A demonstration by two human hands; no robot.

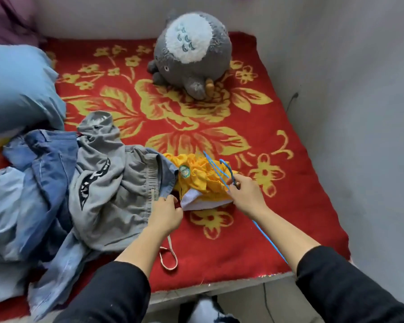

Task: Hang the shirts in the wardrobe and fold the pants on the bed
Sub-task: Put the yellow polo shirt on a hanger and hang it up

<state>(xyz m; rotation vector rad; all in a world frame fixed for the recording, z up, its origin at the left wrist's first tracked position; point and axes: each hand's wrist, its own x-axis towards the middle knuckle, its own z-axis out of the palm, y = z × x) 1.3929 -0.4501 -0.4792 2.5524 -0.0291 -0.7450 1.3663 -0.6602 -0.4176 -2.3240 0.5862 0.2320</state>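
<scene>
The task looks to be at its beginning: no pants are folded on the bed (173, 127), and all the clothes I can see lie there in a loose heap. The wardrobe is not in view, so I cannot say whether any shirt already hangs in it. The step in hand seems to be the first shirt. The yellow shirt (196, 176) lies crumpled near the front edge of the bed, touching the grey pants (117, 183) on its left side. It is bunched up, with a round badge on the chest and a white part showing at its lower edge. The right hand (246, 194) is just over it, and its fingers pinch a thin blue hanger (269, 241) near the hook. The left hand (165, 214) has curled fingers where the white part meets the grey pants; they seem to pinch an edge of cloth, but I cannot tell which cloth. Left of the pants lie denim clothes (49, 164), unfolded. In my judgement nearly everything is left: put the shirt on the hanger, carry it away, then fold the pants.
</scene>
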